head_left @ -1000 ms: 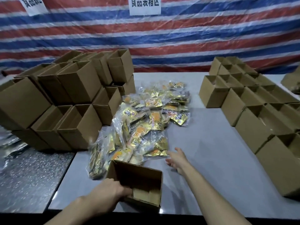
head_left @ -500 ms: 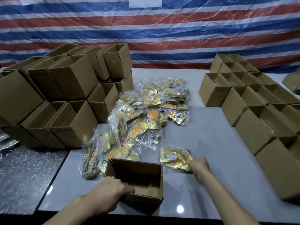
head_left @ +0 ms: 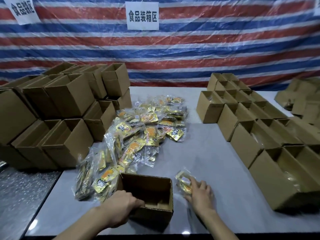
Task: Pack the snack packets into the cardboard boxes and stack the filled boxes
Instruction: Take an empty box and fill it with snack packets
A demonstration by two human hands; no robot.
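Open cardboard box (head_left: 152, 215) upright at the near edge of the counter (head_left: 216, 153), gripped at its near-left rim by the left hand (head_left: 119, 208). Just right of the box, one snack packet (head_left: 182, 182) flat under the right hand (head_left: 200, 194); too blurred to tell whether pinched or only pressed. Behind-left of the box and touching it, loose packet pile (head_left: 138, 135). Further left of the box, stacked boxes (head_left: 69, 101); well right of the box, rows of open boxes (head_left: 251, 135).

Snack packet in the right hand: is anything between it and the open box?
Nothing visible. The snack packet, held by the right hand, sits just right of the open box; only bare table and the box's own right wall lie between.
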